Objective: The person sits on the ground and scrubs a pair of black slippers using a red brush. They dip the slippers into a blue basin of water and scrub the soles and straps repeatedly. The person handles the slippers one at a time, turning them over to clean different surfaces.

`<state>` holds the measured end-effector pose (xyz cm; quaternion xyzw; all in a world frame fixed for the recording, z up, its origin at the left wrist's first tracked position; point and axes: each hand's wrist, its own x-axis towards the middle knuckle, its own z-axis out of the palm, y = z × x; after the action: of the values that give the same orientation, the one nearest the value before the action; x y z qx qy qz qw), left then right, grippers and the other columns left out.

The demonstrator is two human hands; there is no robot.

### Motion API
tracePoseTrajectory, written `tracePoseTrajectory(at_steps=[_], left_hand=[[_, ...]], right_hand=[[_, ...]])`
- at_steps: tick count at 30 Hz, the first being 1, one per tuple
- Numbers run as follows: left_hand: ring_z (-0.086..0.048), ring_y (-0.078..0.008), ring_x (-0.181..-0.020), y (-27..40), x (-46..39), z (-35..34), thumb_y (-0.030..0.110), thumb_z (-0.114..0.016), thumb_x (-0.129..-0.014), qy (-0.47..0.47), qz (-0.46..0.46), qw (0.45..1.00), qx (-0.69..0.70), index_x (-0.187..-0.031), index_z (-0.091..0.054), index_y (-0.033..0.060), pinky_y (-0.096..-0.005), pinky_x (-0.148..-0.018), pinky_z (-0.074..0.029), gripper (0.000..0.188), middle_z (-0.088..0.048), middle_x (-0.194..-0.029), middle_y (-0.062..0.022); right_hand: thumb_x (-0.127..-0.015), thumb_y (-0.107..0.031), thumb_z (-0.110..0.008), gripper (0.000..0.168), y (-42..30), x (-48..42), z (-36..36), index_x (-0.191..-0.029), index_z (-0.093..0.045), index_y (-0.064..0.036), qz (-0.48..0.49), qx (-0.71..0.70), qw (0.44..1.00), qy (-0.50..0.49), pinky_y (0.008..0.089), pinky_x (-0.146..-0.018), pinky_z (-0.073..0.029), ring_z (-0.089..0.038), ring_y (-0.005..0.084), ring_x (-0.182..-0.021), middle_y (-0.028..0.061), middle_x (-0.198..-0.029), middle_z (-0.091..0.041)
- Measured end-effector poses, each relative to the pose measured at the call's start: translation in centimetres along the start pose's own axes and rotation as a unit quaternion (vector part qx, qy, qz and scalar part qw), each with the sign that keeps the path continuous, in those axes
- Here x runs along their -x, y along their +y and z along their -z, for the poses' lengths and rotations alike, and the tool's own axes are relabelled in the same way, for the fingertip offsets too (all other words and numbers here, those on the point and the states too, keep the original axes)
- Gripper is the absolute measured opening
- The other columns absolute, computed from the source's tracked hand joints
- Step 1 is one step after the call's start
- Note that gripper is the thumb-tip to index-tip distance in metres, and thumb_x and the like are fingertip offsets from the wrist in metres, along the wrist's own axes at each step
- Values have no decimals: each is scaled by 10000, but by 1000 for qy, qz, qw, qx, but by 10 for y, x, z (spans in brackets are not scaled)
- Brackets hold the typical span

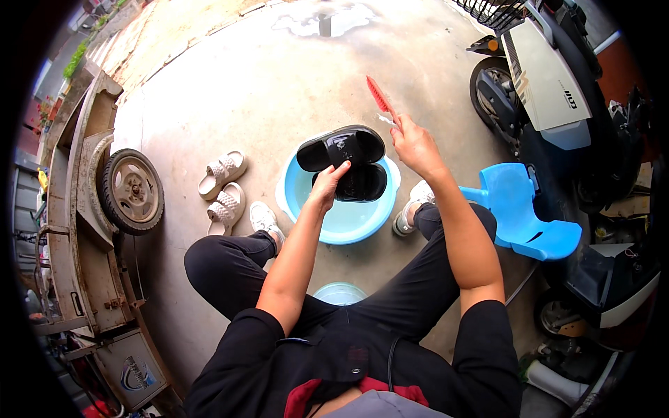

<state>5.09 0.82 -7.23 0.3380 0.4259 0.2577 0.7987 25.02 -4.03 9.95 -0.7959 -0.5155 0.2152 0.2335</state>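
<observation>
My left hand (330, 184) grips a black slide sandal (341, 148) by its strap side, over a light blue plastic basin (337, 237) holding water. White foam spots lie on the sandal's strap. A second black slide sandal (366, 183) is just below the first, also over the basin; whether my left hand holds it too, I cannot tell. To the right and above the basin's rim, my right hand (415, 143) is closed around the handle of a red scrub brush (380, 98), its bristles pointing up and left, away from the sandals. Whitish foam shows beside the handle.
Beige braided sandals (226, 206) stand on the concrete floor left of the basin. Farther left is a rusty cart with a wheel (133, 191). A blue plastic chair (509, 211) and an electric scooter (549, 78) stand at the right. A pale blue round thing (340, 294) shows between my thighs.
</observation>
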Motion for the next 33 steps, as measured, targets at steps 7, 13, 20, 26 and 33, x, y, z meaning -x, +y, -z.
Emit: tracePoseTrajectory(at_steps=[7, 13, 20, 26, 33], left_hand=[[-611, -120, -867, -34, 5, -6, 372, -734, -876, 21, 12, 989, -148, -1059, -686, 34, -274, -794, -465, 387, -683, -967, -38], [-651, -156, -867, -73, -21, 27, 479, -737, -839, 54, 36, 993, -103, -1126, -655, 10, -289, -784, -497, 556, -694, -1014, -73], [-640, -278, -1102, -110, -43, 55, 661, -653, -778, 95, 105, 918, -371, -1137, -713, 56, -478, -1008, -391, 706, -705, -1132, -138], [-601, -297, -1188, -103, -56, 45, 663, -586, -819, 29, 164, 865, -472, -1204, -692, 169, -522, -1045, -346, 635, -681, -1212, -106], [-565, -292, -1233, -136, -98, 39, 622, -604, -833, 91, 188, 825, -525, -1231, -678, 224, -513, -1058, -329, 568, -618, -1309, -112]], right_hand=[[-924, -284, -591, 382, -3, 13, -5, -1236, -532, -71, 7, 103, 993, -53, 502, -887, -483, -644, 404, -1036, 209, -1038, -694], [-919, -357, -612, 514, 2, 12, -48, -1350, -459, -123, -23, 181, 974, -133, 513, -907, -480, -643, 404, -1053, 195, -1099, -689], [-965, -424, -517, 454, 69, -14, -137, -1401, -512, -296, -78, 141, 975, -152, 480, -940, -477, -633, 345, -1112, 131, -1176, -678], [-967, -379, -519, 415, 100, -1, -197, -1379, -546, -339, -231, 39, 955, -181, 443, -1006, -449, -592, 329, -1195, 117, -1284, -635], [-968, -350, -503, 406, 113, -5, -245, -1372, -550, -337, -278, 54, 944, -166, 485, -970, -469, -621, 354, -1139, 154, -1208, -663]])
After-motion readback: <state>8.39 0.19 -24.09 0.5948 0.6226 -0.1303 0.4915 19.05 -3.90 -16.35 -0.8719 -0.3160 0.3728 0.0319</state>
